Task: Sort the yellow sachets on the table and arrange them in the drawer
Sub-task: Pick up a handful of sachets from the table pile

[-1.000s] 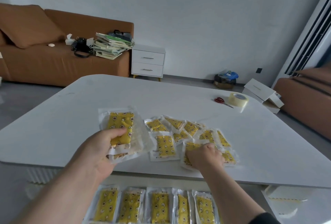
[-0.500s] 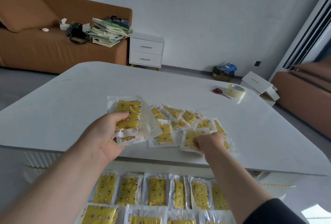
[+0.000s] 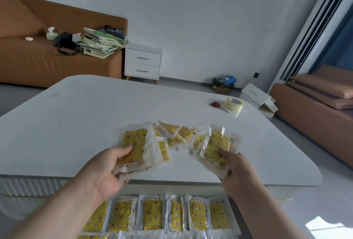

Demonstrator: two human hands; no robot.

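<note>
Sachets point(image 3: 177, 133), yellow in clear wrappers, lie in a loose overlapping heap on the white tabletop point(image 3: 86, 124), just behind its near edge. We see the left hand point(image 3: 107, 173) gripping a fanned stack point(image 3: 133, 143) of them, thumb on top and fingers beneath, raised over that edge. The right hand point(image 3: 238, 170), apart from the left, pinches a sachet point(image 3: 215, 147) by its lower end, tilted and held beside the heap; whether a second one lies under it we cannot tell. Below the near edge a row of sachets point(image 3: 152, 214) stands side by side in the drawer point(image 3: 233, 214), with another row at the lower frame border. Broad bare tabletop lies to the left of the heap and behind it. Scissors point(image 3: 217, 105) and a tape roll point(image 3: 234, 104) sit near the far right edge, well apart from the heap.
</note>
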